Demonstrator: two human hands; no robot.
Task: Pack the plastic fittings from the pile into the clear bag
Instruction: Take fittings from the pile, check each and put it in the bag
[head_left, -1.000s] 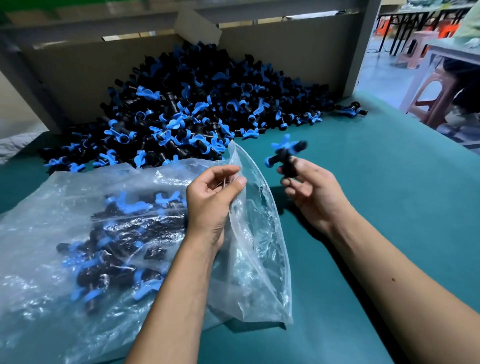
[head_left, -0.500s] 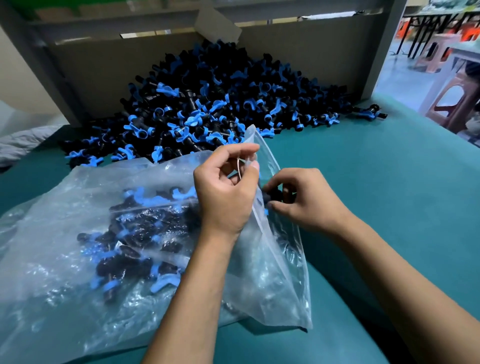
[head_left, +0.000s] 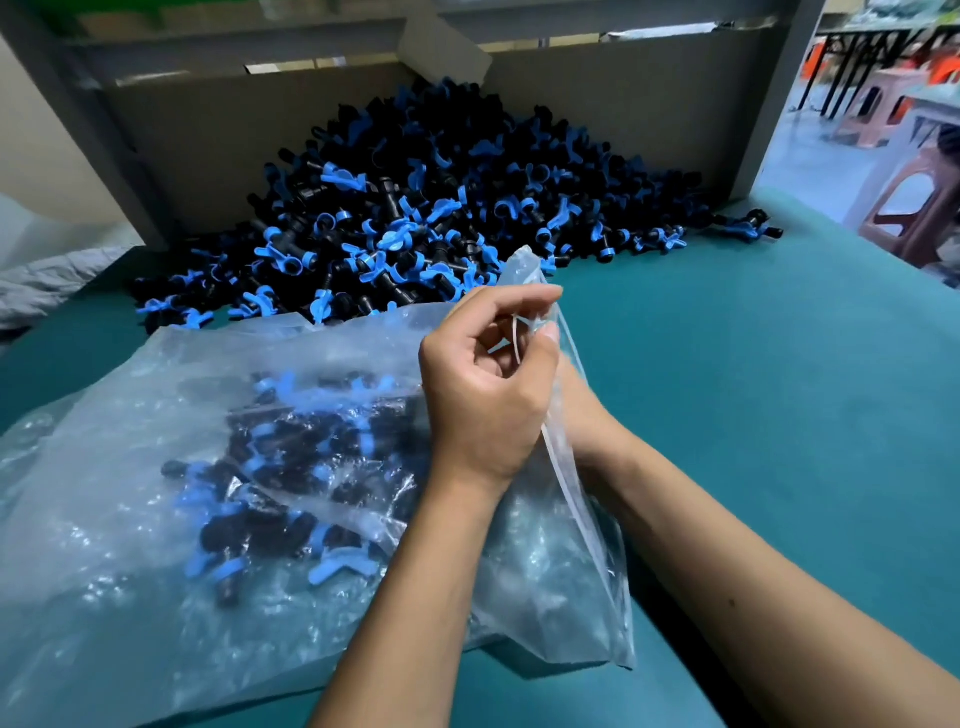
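A big pile of black and blue plastic fittings (head_left: 415, 218) lies at the back of the green table (head_left: 753, 389). In front of it lies the clear bag (head_left: 130, 467), with several fittings (head_left: 291, 467) inside. My left hand (head_left: 483, 395) pinches the bag's upper rim and holds the mouth lifted. My right hand (head_left: 582, 410) reaches into the mouth behind the left hand. Only its wrist and the heel of the hand show; its fingers and whatever they hold are hidden.
A cardboard wall (head_left: 197, 140) and grey frame back the pile. A couple of stray fittings (head_left: 748, 228) lie at the pile's right end. Plastic stools (head_left: 914, 208) stand on the floor past the table's right edge. Crumpled pale sheeting (head_left: 41, 280) lies far left.
My right hand, which held a fitting up beside the bag, has moved left and down into the bag's mouth. The left hand kept its hold on the rim.
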